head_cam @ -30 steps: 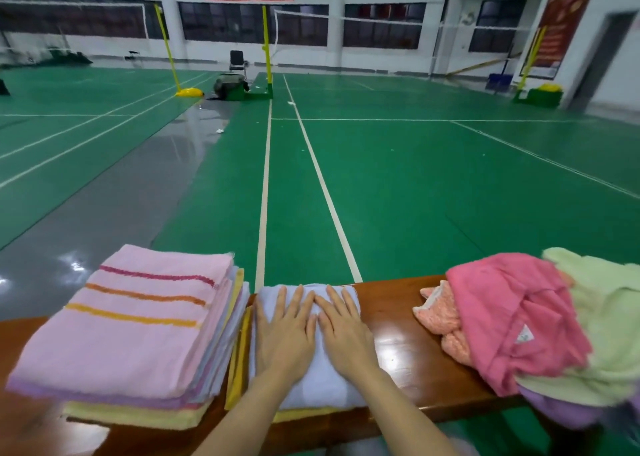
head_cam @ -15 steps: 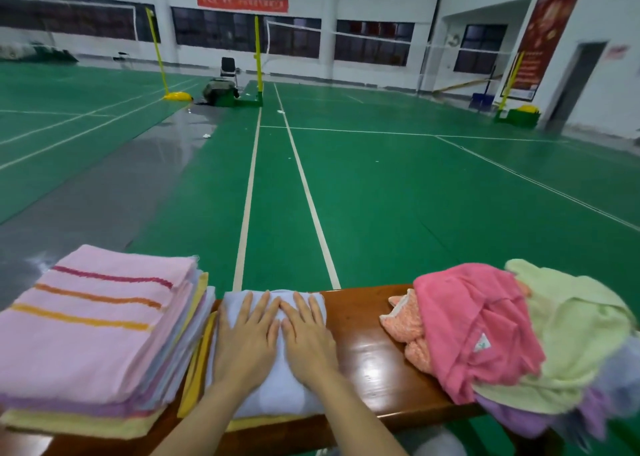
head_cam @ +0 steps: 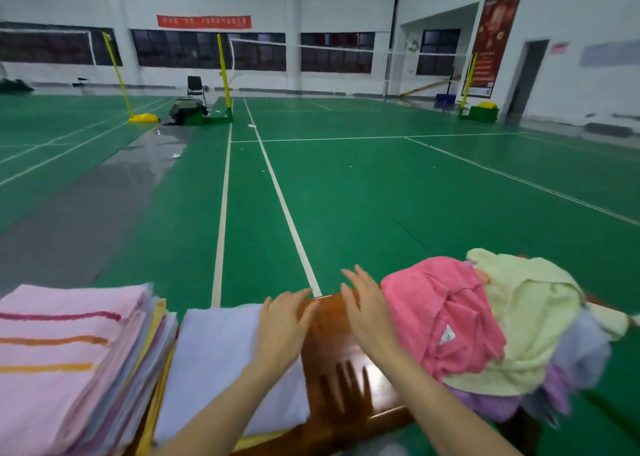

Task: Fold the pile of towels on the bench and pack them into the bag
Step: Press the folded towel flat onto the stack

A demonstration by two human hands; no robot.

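A folded pale blue towel [head_cam: 221, 355] lies on the glossy wooden bench [head_cam: 332, 362], over a yellow one. My left hand [head_cam: 282, 327] hovers flat at its right edge with straight fingers. My right hand [head_cam: 367, 310] is lifted above the bare bench, fingers spread, close to the unfolded pile [head_cam: 491, 331], whose pink towel [head_cam: 436, 313] faces it and whose pale green towel [head_cam: 533, 317] lies behind. A tall stack of folded towels [head_cam: 69, 362], topped by a pink striped one, stands at the left. No bag is in view.
Beyond the bench stretches a green badminton court with white lines. Yellow net posts [head_cam: 223, 71], a black chair [head_cam: 194, 86] and a dark bag [head_cam: 185, 109] stand far back. A grey wet-looking floor strip [head_cam: 104, 206] runs at the left.
Both hands have left the blue towel's top and moved right; the right hand has risen toward the unfolded pile. The view has tilted up and to the right.
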